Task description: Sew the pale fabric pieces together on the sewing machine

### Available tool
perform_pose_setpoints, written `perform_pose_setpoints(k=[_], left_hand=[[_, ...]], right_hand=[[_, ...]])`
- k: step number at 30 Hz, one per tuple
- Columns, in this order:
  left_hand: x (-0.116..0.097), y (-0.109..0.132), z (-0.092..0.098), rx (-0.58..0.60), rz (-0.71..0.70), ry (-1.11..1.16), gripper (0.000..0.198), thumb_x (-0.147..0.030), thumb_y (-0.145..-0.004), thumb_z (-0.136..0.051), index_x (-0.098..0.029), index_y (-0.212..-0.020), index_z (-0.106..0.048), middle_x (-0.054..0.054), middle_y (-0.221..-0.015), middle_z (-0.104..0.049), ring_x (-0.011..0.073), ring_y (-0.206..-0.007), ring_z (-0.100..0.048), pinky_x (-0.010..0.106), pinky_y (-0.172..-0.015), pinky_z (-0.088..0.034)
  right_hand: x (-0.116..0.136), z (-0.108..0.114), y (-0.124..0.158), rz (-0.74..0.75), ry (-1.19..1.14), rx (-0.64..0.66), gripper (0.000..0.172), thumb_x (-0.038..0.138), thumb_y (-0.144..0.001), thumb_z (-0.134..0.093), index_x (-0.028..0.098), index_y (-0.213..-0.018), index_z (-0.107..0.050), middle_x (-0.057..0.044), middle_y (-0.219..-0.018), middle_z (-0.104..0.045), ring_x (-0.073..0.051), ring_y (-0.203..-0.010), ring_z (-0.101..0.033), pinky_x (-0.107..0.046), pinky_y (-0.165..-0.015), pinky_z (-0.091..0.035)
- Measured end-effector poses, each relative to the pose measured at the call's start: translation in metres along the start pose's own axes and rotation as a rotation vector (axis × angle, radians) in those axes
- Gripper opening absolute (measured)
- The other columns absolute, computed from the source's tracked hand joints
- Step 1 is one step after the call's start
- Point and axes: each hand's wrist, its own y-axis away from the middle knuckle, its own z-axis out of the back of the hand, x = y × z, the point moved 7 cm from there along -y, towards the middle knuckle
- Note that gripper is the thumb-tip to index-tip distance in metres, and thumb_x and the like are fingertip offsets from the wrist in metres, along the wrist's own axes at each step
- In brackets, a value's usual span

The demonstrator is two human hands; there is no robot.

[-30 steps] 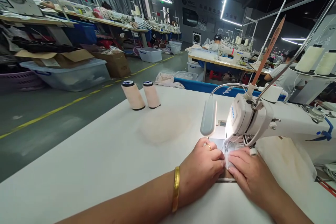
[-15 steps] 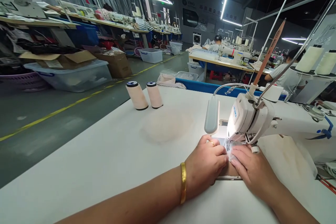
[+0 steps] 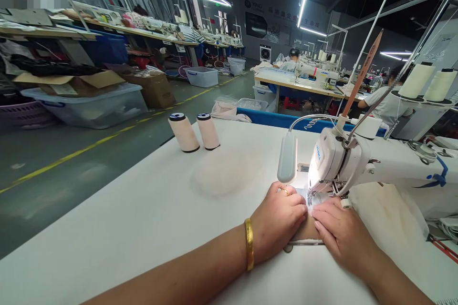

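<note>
A white sewing machine (image 3: 325, 162) stands at the right, its lit needle area just beyond my fingertips. Under its presser foot lies a small piece of thin white fabric (image 3: 309, 208), mostly covered by my fingers. My left hand (image 3: 281, 219), with a ring and a gold bangle, is closed with curled fingers at the fabric's left edge. On the other side, my right hand (image 3: 343, 231) has its fingers together, thumb and forefinger at the fabric's right edge. Between the hands shows a brown plate (image 3: 307, 229). How firmly each hand grips is hidden.
Two pale thread cones (image 3: 184, 133) stand on the white table (image 3: 143, 228) at the far left. A lamp (image 3: 287, 157) hangs left of the machine head. Red-handled scissors (image 3: 443, 249) lie at the right edge. A blue bin (image 3: 265, 116) adjoins the table's far edge.
The white fabric between my hands has slid slightly forward under the presser foot, showing less toward me. Both hands stay beside it. The view has shifted slightly.
</note>
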Motion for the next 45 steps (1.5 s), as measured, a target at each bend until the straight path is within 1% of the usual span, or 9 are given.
perform_pose_setpoints(k=[8,13,19,23,27,32,37,41,45], left_hand=[[0.014,-0.006,-0.007,0.094,0.098,0.066,0.025,-0.013,-0.098,-0.05,-0.021,-0.089,-0.072,0.004,-0.096,-0.078,0.0242,-0.092,-0.066,0.044,-0.086,-0.038],[0.055,-0.015,-0.014,0.119,0.406,0.273,0.016,-0.024,-0.093,-0.058,-0.022,-0.098,-0.072,0.005,-0.102,-0.074,0.0255,-0.098,-0.066,0.041,-0.092,-0.048],[0.103,-0.036,-0.05,0.135,0.691,0.318,0.025,-0.038,-0.093,-0.073,-0.015,-0.102,-0.072,0.008,-0.101,-0.071,0.0258,-0.095,-0.068,0.043,-0.089,-0.058],[0.108,-0.038,-0.071,0.178,0.773,0.39,0.035,-0.037,-0.102,-0.066,-0.017,-0.13,-0.063,0.01,-0.131,-0.065,0.025,-0.111,-0.067,0.046,-0.094,-0.06],[0.112,-0.035,-0.075,0.169,0.833,0.466,0.036,-0.037,-0.102,-0.066,-0.017,-0.132,-0.062,0.011,-0.132,-0.064,0.0255,-0.112,-0.067,0.047,-0.095,-0.06],[0.121,-0.03,-0.044,0.076,0.838,0.592,0.033,-0.037,-0.102,-0.066,-0.016,-0.127,-0.065,0.01,-0.128,-0.066,0.0251,-0.109,-0.068,0.045,-0.093,-0.06],[0.114,-0.004,0.012,0.003,0.827,0.703,0.011,-0.027,-0.09,-0.066,-0.017,-0.093,-0.067,0.003,-0.086,-0.072,0.0216,-0.086,-0.067,0.033,-0.079,-0.054],[0.098,0.022,0.047,0.048,0.853,0.736,0.02,-0.03,-0.084,-0.055,-0.017,-0.094,-0.066,-0.001,-0.075,-0.066,0.0179,-0.074,-0.061,0.029,-0.072,-0.047],[0.061,0.041,0.073,0.171,0.823,0.734,0.02,-0.029,-0.081,-0.055,-0.019,-0.089,-0.07,-0.004,-0.069,-0.059,0.0154,-0.067,-0.053,0.026,-0.065,-0.041]], right_hand=[[-0.008,-0.003,-0.002,-0.092,0.01,-0.015,0.028,0.016,-0.103,-0.046,0.024,-0.117,-0.069,-0.009,-0.114,-0.074,-0.028,-0.102,-0.066,-0.041,-0.079,-0.057],[-0.016,-0.008,0.0,-0.143,0.065,-0.03,0.031,0.019,-0.102,-0.047,0.023,-0.125,-0.068,-0.01,-0.131,-0.071,-0.031,-0.111,-0.066,-0.045,-0.085,-0.06],[-0.016,-0.009,0.001,-0.14,0.079,-0.056,0.036,0.02,-0.102,-0.049,0.024,-0.133,-0.065,-0.009,-0.135,-0.071,-0.03,-0.115,-0.067,-0.046,-0.091,-0.061],[-0.016,-0.009,0.001,-0.142,0.087,-0.067,0.039,0.019,-0.102,-0.047,0.022,-0.137,-0.064,-0.01,-0.136,-0.071,-0.031,-0.115,-0.068,-0.046,-0.091,-0.062],[-0.011,-0.007,0.0,-0.124,0.094,-0.081,0.039,0.019,-0.103,-0.046,0.021,-0.137,-0.064,-0.01,-0.136,-0.071,-0.03,-0.116,-0.068,-0.047,-0.095,-0.061],[-0.005,-0.005,0.004,-0.04,0.164,-0.163,0.038,0.012,-0.102,-0.043,0.022,-0.13,-0.066,-0.009,-0.13,-0.074,-0.032,-0.115,-0.07,-0.05,-0.093,-0.061],[0.008,-0.002,0.01,0.166,0.132,-0.28,0.036,0.008,-0.099,-0.047,0.022,-0.127,-0.065,-0.009,-0.119,-0.078,-0.029,-0.11,-0.073,-0.045,-0.092,-0.062],[0.03,-0.004,0.005,0.265,-0.004,-0.193,0.039,0.01,-0.099,-0.049,0.023,-0.134,-0.059,-0.009,-0.123,-0.076,-0.025,-0.108,-0.073,-0.039,-0.091,-0.063],[0.053,0.003,-0.015,0.199,-0.086,-0.127,0.06,0.02,-0.1,-0.056,0.028,-0.158,-0.039,-0.011,-0.15,-0.061,-0.031,-0.135,-0.061,-0.038,-0.093,-0.062]])
